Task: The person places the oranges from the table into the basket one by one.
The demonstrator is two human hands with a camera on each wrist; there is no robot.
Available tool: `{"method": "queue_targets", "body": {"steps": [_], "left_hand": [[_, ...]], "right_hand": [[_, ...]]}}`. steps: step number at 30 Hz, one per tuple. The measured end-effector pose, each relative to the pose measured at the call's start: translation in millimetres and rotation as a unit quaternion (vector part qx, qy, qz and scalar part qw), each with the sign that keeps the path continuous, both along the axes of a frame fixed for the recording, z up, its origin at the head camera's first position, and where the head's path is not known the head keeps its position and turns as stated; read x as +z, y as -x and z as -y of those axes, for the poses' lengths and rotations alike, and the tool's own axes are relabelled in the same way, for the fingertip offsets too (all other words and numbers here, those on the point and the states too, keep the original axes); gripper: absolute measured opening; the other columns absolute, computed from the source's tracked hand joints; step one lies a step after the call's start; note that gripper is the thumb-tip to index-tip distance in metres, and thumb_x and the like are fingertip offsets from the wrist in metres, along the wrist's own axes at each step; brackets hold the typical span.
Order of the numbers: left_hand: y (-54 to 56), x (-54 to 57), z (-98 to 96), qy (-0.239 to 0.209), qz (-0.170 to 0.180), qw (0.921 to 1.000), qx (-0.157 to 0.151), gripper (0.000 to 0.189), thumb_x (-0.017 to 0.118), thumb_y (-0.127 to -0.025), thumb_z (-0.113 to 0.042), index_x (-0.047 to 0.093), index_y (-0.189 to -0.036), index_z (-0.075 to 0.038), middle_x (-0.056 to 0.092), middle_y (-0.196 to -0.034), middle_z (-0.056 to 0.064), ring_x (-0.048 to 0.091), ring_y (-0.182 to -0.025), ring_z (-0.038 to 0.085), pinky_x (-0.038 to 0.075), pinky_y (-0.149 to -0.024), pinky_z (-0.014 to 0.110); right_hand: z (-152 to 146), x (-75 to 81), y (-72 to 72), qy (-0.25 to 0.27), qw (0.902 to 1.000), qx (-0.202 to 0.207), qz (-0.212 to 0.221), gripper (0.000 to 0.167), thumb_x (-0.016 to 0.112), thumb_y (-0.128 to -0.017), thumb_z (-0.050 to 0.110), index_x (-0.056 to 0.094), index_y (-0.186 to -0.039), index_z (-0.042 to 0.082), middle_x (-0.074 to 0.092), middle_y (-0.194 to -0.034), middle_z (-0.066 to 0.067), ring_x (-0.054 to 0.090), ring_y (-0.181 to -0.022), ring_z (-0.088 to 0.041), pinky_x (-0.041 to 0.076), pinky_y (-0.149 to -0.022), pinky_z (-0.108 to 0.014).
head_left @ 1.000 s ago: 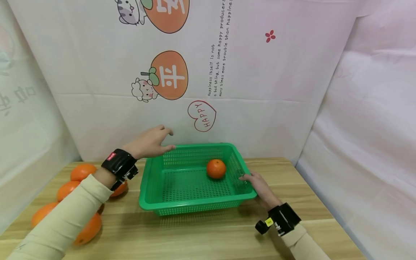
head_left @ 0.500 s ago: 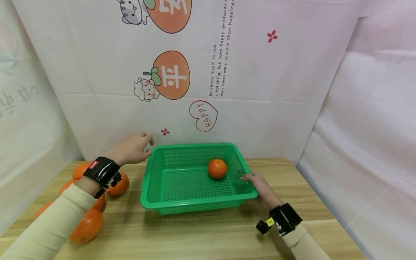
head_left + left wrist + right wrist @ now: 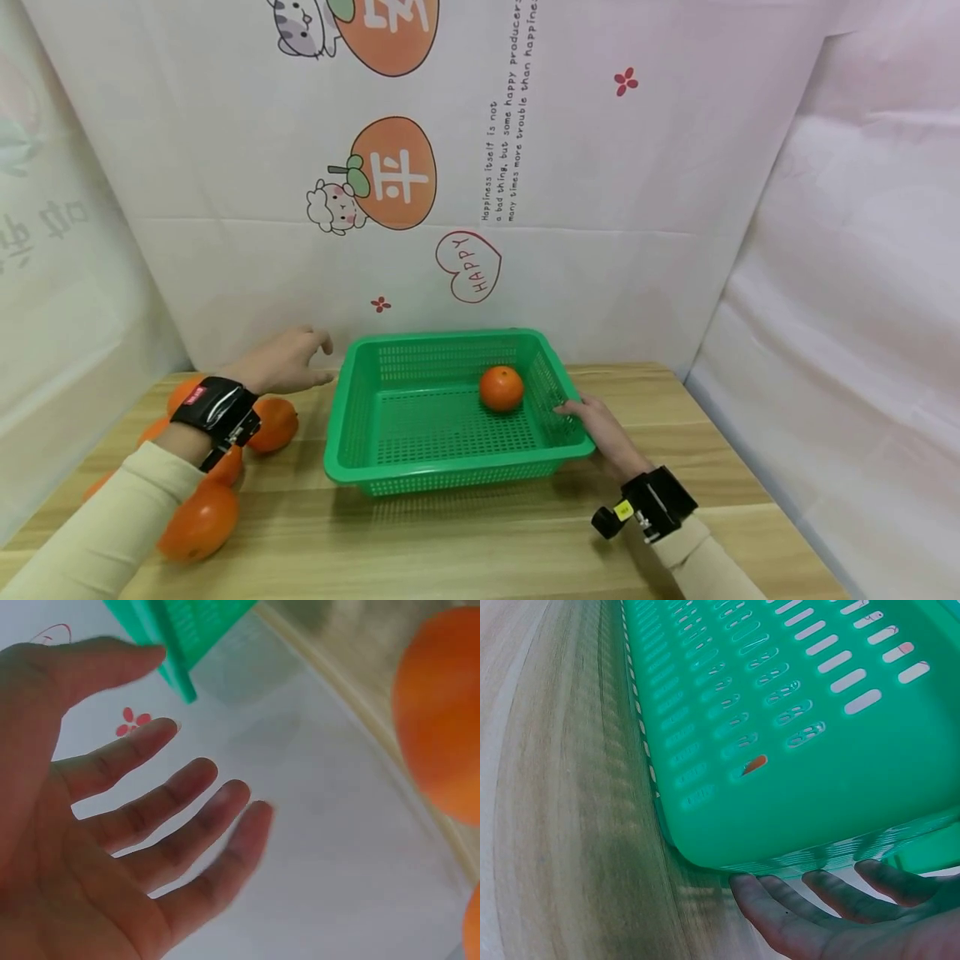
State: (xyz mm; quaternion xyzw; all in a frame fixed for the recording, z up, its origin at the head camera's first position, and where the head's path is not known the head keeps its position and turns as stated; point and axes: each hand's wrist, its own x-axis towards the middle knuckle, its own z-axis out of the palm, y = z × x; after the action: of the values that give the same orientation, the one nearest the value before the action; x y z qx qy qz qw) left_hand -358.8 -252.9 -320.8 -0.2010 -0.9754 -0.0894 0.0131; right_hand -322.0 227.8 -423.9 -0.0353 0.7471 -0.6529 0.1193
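Note:
A green plastic basket (image 3: 450, 467) with slotted walls stands on the wooden table, and one orange (image 3: 501, 388) sits inside near its right wall. My right hand (image 3: 600, 429) grips the basket's right rim, thumb over the inside; in the right wrist view its fingers (image 3: 840, 900) lie against the outer wall. My left hand (image 3: 281, 362), holding nothing, hovers just left of the basket's back left corner. The left wrist view shows its fingers (image 3: 172, 802) spread and slightly bent, with the basket rim beyond the thumb. Closest to that hand on the table is another orange (image 3: 276, 425).
Several more oranges (image 3: 201, 523) are grouped at the table's left, partly hidden behind the left forearm. A white printed sheet (image 3: 570, 275) hangs behind the table (image 3: 480, 550), with white sheets at both sides as well.
My left hand has moved left and down, from above the basket's back left rim to outside it, uncovering the nearby orange. The right hand, basket and orange inside stay put.

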Motion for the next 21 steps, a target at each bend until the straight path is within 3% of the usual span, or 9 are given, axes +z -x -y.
{"method": "queue_targets", "body": {"steps": [4,10,17,21], "left_hand": [[-0.7,-3.4,8.0,0.0,0.013,0.9999,-0.001,0.047,0.083,-0.088,-0.03,0.066,-0.119,0.002,0.067,-0.115,0.022,0.061,-0.09,0.027,0.056,-0.081,0.046],[-3.9,-6.0,16.2,0.014,0.066,0.9976,0.013,0.061,0.088,-0.083,-0.034,0.063,-0.125,0.002,0.065,-0.126,0.027,0.064,-0.107,0.038,0.056,-0.091,0.054],[-10.8,-8.1,21.1,0.035,0.154,0.9864,0.044,0.071,0.088,-0.082,-0.032,0.058,-0.135,0.004,0.062,-0.136,0.031,0.062,-0.12,0.046,0.054,-0.095,0.062],[-11.4,-10.0,22.6,0.046,0.175,0.9819,0.055,0.067,0.086,-0.085,-0.027,0.057,-0.137,0.005,0.063,-0.135,0.032,0.063,-0.117,0.043,0.055,-0.093,0.06]], "right_hand": [[-0.6,0.5,0.1,0.002,1.0,0.003,-0.003,0.067,0.052,-0.103,0.024,0.031,-0.163,0.004,0.054,-0.148,-0.032,0.07,-0.117,-0.029,0.061,-0.093,-0.037],[-0.3,0.7,0.4,0.002,1.0,0.003,-0.001,0.067,0.051,-0.103,0.024,0.031,-0.164,0.004,0.054,-0.148,-0.032,0.07,-0.117,-0.03,0.061,-0.092,-0.037],[0.9,1.4,-0.6,0.002,1.0,0.0,0.003,0.065,0.051,-0.104,0.024,0.032,-0.163,0.004,0.054,-0.147,-0.032,0.07,-0.118,-0.029,0.061,-0.092,-0.036],[1.7,1.5,-1.4,0.001,1.0,0.003,0.001,0.066,0.051,-0.104,0.025,0.031,-0.163,0.002,0.054,-0.148,-0.032,0.069,-0.117,-0.028,0.06,-0.092,-0.035]]}}
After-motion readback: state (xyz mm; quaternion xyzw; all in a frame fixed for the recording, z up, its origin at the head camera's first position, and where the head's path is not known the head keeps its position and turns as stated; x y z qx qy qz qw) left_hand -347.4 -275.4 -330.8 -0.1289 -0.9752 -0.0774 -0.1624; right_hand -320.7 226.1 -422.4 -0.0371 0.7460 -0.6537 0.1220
